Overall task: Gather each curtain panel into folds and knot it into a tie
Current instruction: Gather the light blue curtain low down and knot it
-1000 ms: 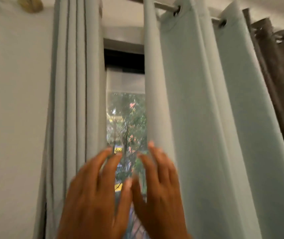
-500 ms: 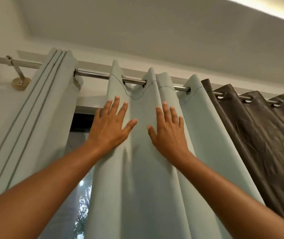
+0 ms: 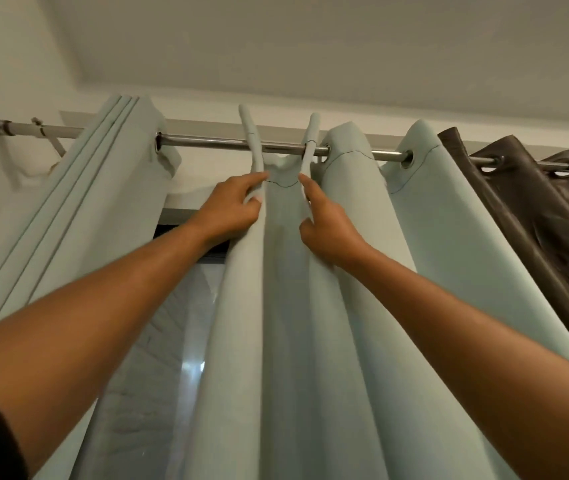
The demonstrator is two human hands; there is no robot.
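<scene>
Early: our left hand [image 3: 231,206] and right hand [image 3: 328,226] each pinch a curtain [image 3: 286,306] fold, top center; no knot yet.

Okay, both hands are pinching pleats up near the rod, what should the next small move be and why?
Probably bring the left hand and right hand together, stacking the two pinched pleats of the pale green curtain; its other folds hang spread along the rod.

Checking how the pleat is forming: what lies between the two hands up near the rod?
In the head view, a flat strip of the pale green curtain panel spans between the left hand and right hand, each pinching a raised fold.
</scene>
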